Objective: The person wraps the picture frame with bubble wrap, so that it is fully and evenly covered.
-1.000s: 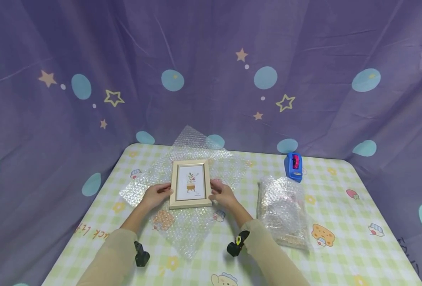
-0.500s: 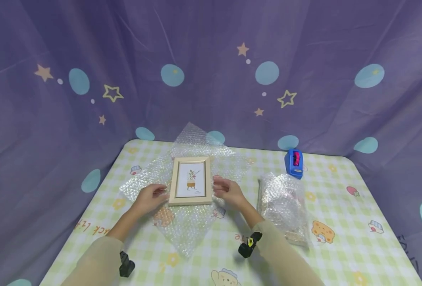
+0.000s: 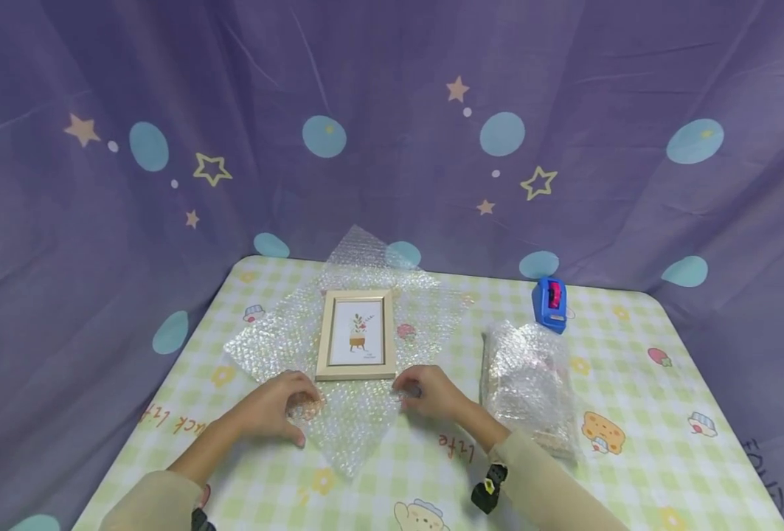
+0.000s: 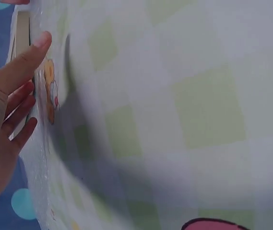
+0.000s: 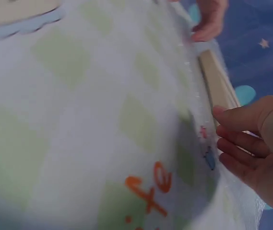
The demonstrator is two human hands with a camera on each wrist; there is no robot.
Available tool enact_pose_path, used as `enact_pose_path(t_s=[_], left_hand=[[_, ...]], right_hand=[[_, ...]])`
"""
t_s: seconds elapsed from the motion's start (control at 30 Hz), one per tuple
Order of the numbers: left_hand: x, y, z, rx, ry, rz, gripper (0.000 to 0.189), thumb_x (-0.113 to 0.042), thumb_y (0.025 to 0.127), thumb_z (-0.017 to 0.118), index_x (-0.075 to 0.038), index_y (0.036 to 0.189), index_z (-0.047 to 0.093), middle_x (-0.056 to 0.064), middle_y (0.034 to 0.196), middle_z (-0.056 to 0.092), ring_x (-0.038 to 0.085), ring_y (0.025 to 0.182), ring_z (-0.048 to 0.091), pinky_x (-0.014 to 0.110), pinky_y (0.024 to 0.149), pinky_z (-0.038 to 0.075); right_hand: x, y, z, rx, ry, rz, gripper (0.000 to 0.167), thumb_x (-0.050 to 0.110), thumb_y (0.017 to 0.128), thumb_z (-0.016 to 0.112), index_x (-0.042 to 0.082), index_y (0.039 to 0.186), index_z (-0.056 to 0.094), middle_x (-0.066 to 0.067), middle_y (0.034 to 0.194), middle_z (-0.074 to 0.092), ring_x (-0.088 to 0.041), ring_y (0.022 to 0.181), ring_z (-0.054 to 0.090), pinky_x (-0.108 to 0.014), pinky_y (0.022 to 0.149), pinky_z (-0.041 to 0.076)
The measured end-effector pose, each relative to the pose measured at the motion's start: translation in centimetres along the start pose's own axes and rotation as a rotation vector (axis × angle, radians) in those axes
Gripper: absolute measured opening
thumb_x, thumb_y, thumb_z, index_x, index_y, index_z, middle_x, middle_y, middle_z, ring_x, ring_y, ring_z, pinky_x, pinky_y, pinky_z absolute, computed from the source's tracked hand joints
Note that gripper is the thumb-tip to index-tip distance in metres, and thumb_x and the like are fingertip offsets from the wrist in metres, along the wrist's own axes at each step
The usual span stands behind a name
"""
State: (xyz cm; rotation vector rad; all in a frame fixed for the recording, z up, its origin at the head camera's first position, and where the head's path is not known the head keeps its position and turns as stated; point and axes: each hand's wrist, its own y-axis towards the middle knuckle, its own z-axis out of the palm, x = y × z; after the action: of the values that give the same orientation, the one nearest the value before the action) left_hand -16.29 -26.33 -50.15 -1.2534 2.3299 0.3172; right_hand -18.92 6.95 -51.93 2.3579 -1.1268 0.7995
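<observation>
A pale wooden picture frame (image 3: 356, 372) with a potted-plant print lies face up on a sheet of bubble wrap (image 3: 358, 420), set cornerwise on the table. My left hand (image 3: 272, 405) hovers by the sheet's near left edge, thumb and fingers spread apart with nothing between them. Just off the frame's near right corner is my right hand (image 3: 434, 391), its fingers loosely bent beside the sheet's edge. In the right wrist view the right hand (image 5: 258, 139) shows nothing between thumb and fingers. The left wrist view shows the left hand (image 4: 6, 105) spread near the frame's side.
A bundle wrapped in bubble wrap (image 3: 527, 391) lies to the right of my right hand. Behind it stands a blue tape dispenser (image 3: 550, 306) with a pink roll. A checked cloth (image 3: 630, 479) covers the table, and a purple curtain (image 3: 392, 133) hangs behind.
Both hands have let go of the picture frame's sides and drawn back toward the near edges of the bubble wrap. The left thumb and fingers have spread wider. The frame stays on the sheet.
</observation>
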Motion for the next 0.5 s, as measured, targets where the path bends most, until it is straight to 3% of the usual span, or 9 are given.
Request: enact_pose_path(t_s=[0.17,0.3,0.4,0.5], left_hand=[[-0.64,0.29,-0.16,0.013,-0.006,0.056,0.049,-0.032,0.061,0.087,-0.020,0.104,0.069,-0.006,0.106,0.065,0.012,0.095,0.059,0.028,0.081,0.054],[-0.61,0.62,-0.14,0.043,-0.137,0.112,0.026,-0.016,0.070,0.082,-0.014,0.094,0.071,-0.001,0.097,0.068,0.013,0.087,0.064,0.025,0.076,0.057],[-0.55,0.65,-0.18,0.086,-0.201,0.106,0.022,-0.012,0.068,0.083,-0.012,0.087,0.072,0.001,0.097,0.070,0.012,0.085,0.064,0.026,0.075,0.057],[-0.59,0.58,-0.24,0.111,-0.186,0.087,0.026,-0.012,0.063,0.085,-0.013,0.084,0.070,0.001,0.098,0.070,0.010,0.084,0.061,0.025,0.072,0.055]], right_hand=[[0.22,-0.31,0.36,0.017,-0.151,-0.075,0.037,0.020,0.071,0.083,0.011,0.104,0.069,-0.001,0.103,0.071,-0.016,0.100,0.064,-0.032,0.094,0.052],[0.45,-0.33,0.43,0.033,-0.148,-0.090,0.041,0.023,0.069,0.085,0.011,0.105,0.069,-0.001,0.102,0.070,-0.016,0.099,0.062,-0.031,0.094,0.052],[0.61,-0.37,0.50,0.054,-0.145,-0.090,0.040,0.023,0.069,0.085,0.011,0.104,0.070,0.000,0.099,0.069,-0.014,0.094,0.061,-0.027,0.089,0.052],[0.66,-0.37,0.63,0.072,-0.150,-0.087,0.038,0.022,0.070,0.084,0.012,0.103,0.070,0.002,0.098,0.068,-0.011,0.091,0.059,-0.021,0.084,0.052]])
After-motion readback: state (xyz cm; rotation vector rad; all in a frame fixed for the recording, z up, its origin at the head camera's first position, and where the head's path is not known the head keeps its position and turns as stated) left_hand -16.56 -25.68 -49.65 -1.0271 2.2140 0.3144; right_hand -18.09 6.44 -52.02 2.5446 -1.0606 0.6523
